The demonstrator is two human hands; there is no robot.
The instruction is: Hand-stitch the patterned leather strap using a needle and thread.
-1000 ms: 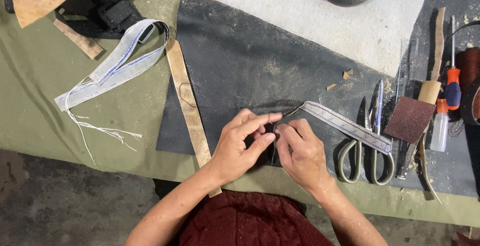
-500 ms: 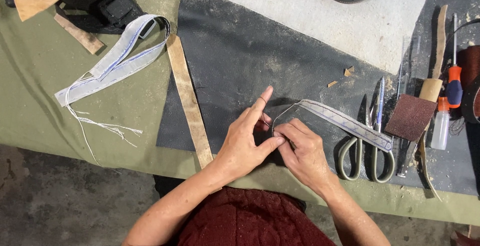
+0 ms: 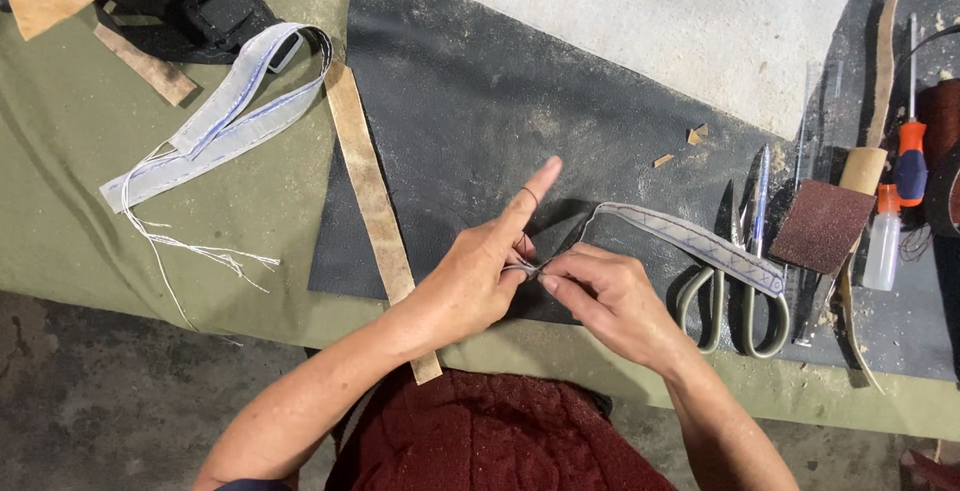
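My left hand [image 3: 478,273] pinches one end of a grey stitched strap [image 3: 690,239] between thumb and middle fingers, with its index finger pointing up and a thin thread looped around it. My right hand [image 3: 610,301] meets it fingertip to fingertip, gripping the same strap end. The strap arches up from the pinch and runs right across the black mat [image 3: 470,101] to the scissors [image 3: 740,281].
A long tan leather strip [image 3: 375,201] lies left of my hands. A second grey strap with loose threads [image 3: 215,126] rests on the olive cloth. At right lie sandpaper [image 3: 822,227], a small white bottle [image 3: 884,243], an orange-handled screwdriver [image 3: 910,151] and a pen [image 3: 760,191].
My left index finger has lifted and straightened with thread around it. The strap's near end has been raised into an arch between both hands.
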